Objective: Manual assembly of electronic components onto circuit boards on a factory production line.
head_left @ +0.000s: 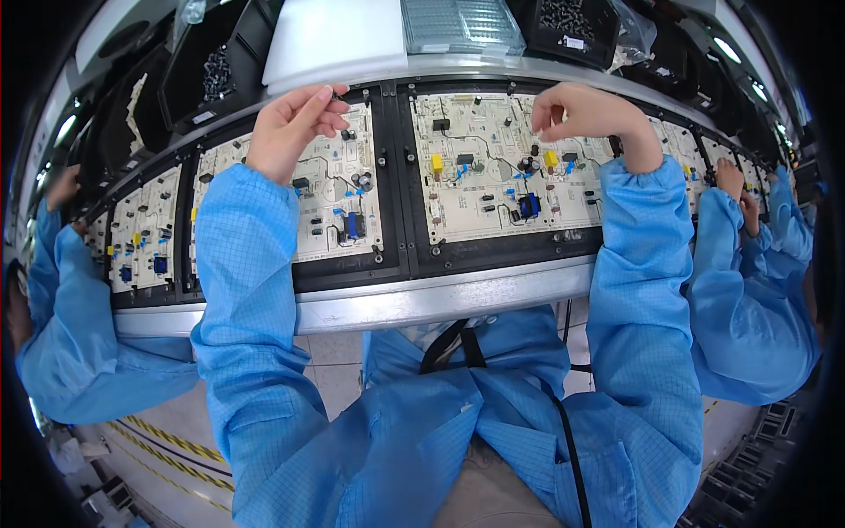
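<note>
Above the far edge of one pale circuit board (312,238), my left hand (295,123) pinches a small dark component (337,96) between thumb and fingertips. Its exact kind is too small to make out. My right hand (590,114) hovers over the far right part of a second circuit board (462,220), its fingers curled down and drawn together. Whatever they may hold is hidden. Both boards sit in black frames and carry yellow blocks (550,158), a blue transformer-like part (529,206) and several black cylindrical capacitors (528,165).
A metal rail (440,299) runs along the near edge of the line. Beyond the boards lie a white sheet (334,40), a clear ribbed tray (462,26) and black bins of small parts (216,75). Co-workers in blue sleeves (748,299) work on both sides.
</note>
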`<state>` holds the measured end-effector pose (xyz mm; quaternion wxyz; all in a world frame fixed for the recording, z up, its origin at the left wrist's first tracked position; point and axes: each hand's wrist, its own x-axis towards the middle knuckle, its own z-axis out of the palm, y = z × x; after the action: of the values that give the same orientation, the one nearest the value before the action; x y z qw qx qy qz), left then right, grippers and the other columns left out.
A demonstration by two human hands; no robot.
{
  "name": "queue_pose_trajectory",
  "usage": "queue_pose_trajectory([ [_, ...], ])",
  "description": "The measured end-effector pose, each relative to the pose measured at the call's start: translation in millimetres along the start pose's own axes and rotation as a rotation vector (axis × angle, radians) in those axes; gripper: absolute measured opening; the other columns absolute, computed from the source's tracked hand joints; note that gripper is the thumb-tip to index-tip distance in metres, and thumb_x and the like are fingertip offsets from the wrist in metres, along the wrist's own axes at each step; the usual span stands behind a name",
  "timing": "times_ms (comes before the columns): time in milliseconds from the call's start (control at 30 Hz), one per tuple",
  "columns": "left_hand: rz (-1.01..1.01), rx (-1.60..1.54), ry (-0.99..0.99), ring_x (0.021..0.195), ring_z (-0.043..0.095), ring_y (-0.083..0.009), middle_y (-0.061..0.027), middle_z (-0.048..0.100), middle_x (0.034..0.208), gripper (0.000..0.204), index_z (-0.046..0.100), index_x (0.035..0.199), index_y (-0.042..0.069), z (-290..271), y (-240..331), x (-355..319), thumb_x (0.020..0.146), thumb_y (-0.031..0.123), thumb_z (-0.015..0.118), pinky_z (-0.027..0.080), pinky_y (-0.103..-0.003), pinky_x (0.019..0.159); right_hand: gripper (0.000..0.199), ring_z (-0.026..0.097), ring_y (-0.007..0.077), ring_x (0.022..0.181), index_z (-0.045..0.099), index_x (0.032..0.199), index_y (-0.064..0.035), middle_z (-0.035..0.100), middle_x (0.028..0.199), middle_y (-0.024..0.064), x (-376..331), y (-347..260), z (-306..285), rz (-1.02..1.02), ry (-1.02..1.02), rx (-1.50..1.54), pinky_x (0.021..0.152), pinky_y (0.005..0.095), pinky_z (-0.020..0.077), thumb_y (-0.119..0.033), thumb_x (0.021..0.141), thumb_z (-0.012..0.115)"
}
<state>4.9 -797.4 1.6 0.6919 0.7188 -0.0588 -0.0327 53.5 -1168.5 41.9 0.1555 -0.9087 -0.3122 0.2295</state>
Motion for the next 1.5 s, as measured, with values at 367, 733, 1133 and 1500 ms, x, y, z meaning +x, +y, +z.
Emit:
queue_pose_trajectory([
  [367, -0.016, 0.04, 0.01, 0.067, 0.059, -0.01, -0.004, 0.062, 0.077, 0.027, 0.063, 0.102, 0.0, 8.7, 1.6, -4.1, 0.093, 0.023, 0.054, 0.046, -0.022, 0.061, 0.017, 0.058, 0.0157, 0.066, 0.064, 0.074, -0.001, 0.062, 0.071, 0.0066, 2.2, -12.8, 17.8, 0.061, 0.039, -0.073, 0.057, 0.0284, 0.0463, -0.009, 0.063, 0.074],
  [733, 0.042, -0.003, 0.233, 0.079, 0.064, -0.0164, -0.0133, 0.066, 0.09, 0.028, 0.06, 0.108, -0.004, 12.8, 4.4, -4.2, 0.089, 0.016, 0.061, 0.052, -0.025, 0.075, 0.015, 0.061, 0.0229, 0.071, 0.062, 0.072, -0.0009, 0.061, 0.075, 0.0099, -2.4, -25.7, 23.7, 0.032, 0.064, -0.258, 0.062, 0.0319, 0.0485, -0.005, 0.061, 0.072],
  [1133, 0.021, 0.004, 0.177, 0.083, 0.066, -0.0181, -0.0161, 0.065, 0.099, 0.03, 0.056, 0.114, -0.003, 18.7, 3.3, -2.4, 0.091, 0.017, 0.056, 0.053, -0.027, 0.079, 0.01, 0.057, 0.0198, 0.068, 0.058, 0.087, 0.0012, 0.059, 0.075, 0.0106, 15.9, -8.8, 29.9, -0.088, 0.376, -0.111, 0.062, 0.0299, 0.0462, -0.008, 0.083, 0.059],
  [1500, 0.056, 0.025, 0.11, 0.067, 0.057, -0.0099, -0.006, 0.063, 0.079, 0.027, 0.058, 0.106, -0.002, 21.4, 4.9, -3.7, 0.089, 0.018, 0.061, 0.048, -0.023, 0.065, 0.014, 0.061, 0.0206, 0.072, 0.062, 0.088, 0.0024, 0.062, 0.079, 0.0115, 36.2, 1.3, 45.6, -0.216, 0.459, -0.012, 0.067, 0.0295, 0.0492, -0.009, 0.081, 0.064],
])
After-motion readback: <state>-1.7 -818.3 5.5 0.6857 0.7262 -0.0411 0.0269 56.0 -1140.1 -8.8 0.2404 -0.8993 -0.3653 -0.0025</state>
